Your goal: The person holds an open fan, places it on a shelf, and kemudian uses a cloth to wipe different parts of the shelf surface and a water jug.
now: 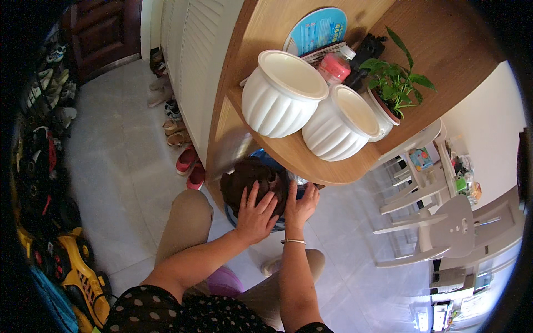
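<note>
My left hand (257,213) lies with spread fingers on a dark brown, rumpled bundle (236,188), whose kind I cannot make out. On its right side is my right hand (301,208), thumb and bent fingers apart, with a bangle on the wrist. Blue material (265,157) shows behind the bundle, and a bluish rim (229,217) curves below it. A small shiny, silvery thing (298,178) is just beyond my right fingertips. The shelf above hides part of this spot.
Above my hands, a rounded wooden shelf (338,172) holds white ribbed pots (284,94), a pink bottle (335,65) and a potted plant (395,89). Shoes (186,161) line the cabinet. A yellow toy vehicle (83,275) stands at left, a pale chair (444,225) at right.
</note>
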Demonstrator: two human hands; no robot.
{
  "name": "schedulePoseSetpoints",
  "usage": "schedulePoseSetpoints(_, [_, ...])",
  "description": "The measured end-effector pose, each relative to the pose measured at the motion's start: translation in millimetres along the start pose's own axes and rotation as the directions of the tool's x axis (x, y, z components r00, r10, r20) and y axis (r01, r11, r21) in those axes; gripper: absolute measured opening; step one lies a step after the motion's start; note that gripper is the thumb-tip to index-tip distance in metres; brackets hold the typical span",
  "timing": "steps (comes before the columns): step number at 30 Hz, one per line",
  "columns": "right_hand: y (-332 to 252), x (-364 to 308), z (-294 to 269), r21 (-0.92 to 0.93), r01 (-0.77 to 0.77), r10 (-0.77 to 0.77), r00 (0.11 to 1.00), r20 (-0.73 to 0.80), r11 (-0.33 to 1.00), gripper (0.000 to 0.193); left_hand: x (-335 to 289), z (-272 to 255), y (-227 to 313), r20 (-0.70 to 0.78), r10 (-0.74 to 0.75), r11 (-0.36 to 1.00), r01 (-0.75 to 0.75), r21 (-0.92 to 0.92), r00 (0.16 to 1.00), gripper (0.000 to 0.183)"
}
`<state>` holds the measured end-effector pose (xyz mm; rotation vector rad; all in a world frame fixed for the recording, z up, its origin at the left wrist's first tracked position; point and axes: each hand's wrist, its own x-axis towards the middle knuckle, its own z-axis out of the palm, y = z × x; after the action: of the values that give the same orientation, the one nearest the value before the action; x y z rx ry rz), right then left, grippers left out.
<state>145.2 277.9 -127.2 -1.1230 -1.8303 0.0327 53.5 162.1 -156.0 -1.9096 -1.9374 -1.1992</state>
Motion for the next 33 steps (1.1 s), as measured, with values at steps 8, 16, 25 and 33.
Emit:
schedulePoseSetpoints(8, [2.3, -0.1, 0.3, 0.033, -0.005, 0.005, 1.0, 0.001, 0.999, 0.046, 29.5, -2.6, -4.4, -0.079, -0.098, 0.995, 0.1, 0.019, 0.992, 0.046])
schedulePoseSetpoints(16, [-3.6, 3.5, -0.1, 0.013, -0.013, 0.013, 1.0, -0.013, 1.0, 0.043, 82.9, 14.5, -37.4, -0.002, -0.289, 0.952, 0.288, 0.107, 0.957, 0.046])
schedulePoseSetpoints(25, [-14.8, 10.6, -8.9, 0.017, -0.005, 0.005, 1.0, 0.019, 1.0, 0.043, 128.9, 58.7, -125.0, 0.205, -0.461, 0.856, 0.494, -0.151, 0.863, 0.08])
schedulePoseSetpoints(33, [-8.0, 7.6, -8.2, 0.019, 0.001, -0.002, 1.0, 0.024, 1.0, 0.046, 121.5, 52.5, -127.6, 0.148, -0.374, 0.884, 0.4, -0.243, 0.916, 0.068])
